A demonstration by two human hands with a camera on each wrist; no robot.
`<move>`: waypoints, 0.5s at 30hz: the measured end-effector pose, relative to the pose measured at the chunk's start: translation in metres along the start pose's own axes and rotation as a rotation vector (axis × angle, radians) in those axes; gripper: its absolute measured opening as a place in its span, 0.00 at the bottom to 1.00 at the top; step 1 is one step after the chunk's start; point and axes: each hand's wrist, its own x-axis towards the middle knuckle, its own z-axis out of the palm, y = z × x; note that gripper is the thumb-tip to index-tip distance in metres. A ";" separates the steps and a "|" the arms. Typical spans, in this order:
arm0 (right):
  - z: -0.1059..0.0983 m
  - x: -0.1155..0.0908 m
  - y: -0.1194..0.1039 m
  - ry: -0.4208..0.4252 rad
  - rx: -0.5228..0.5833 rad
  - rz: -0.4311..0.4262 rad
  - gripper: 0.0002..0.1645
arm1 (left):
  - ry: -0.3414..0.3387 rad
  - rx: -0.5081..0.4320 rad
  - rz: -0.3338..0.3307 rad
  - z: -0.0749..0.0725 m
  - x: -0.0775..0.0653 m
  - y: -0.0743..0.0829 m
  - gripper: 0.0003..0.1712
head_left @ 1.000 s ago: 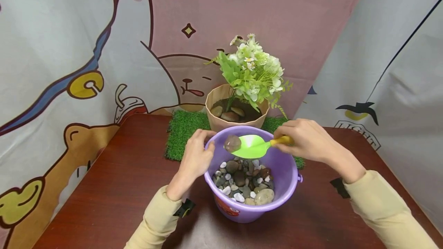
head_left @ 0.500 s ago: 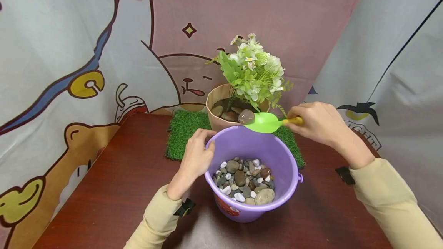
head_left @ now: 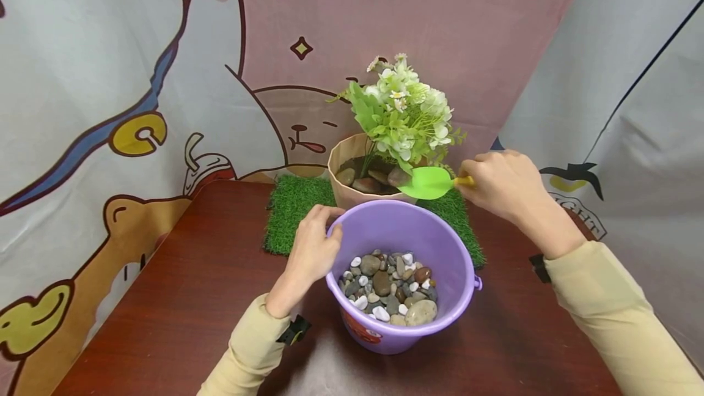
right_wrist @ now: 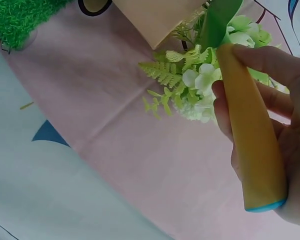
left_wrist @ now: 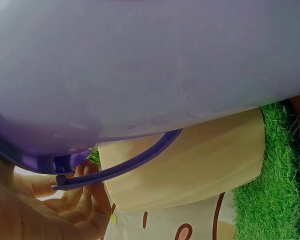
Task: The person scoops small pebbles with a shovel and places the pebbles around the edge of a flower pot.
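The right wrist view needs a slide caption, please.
Right hand gripping a tapered yellow trowel handle, white-and-green flowers beyond.

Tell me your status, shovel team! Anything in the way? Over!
Left hand holding purple bucket by its rim. Right hand gripping green trowel by its yellow handle. Brownish stone at trowel's tip, within planter. White flowers overhanging planter, possible obstruction.

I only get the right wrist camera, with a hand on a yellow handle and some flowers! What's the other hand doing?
Observer: In the head view, the left hand is holding the rim of a purple bucket.
Operator: Ooh, what's inside the bucket?
Observer: Lots of stones, white, gray and brown.
Operator: And what's the tip of my green blade next to?
Observer: A rounded stone inside the pot; I can't tell if they touch.
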 end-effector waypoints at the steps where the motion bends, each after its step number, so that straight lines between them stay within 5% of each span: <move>1: 0.000 0.000 0.000 0.014 -0.010 -0.009 0.05 | 0.000 -0.001 -0.001 0.000 0.000 0.000 0.15; 8: 0.000 0.001 0.000 0.088 -0.115 -0.038 0.14 | -0.003 -0.005 -0.003 0.000 0.000 0.001 0.15; 15: 0.000 -0.005 -0.002 0.157 -0.099 -0.051 0.14 | 0.000 -0.003 -0.004 0.000 0.000 0.000 0.15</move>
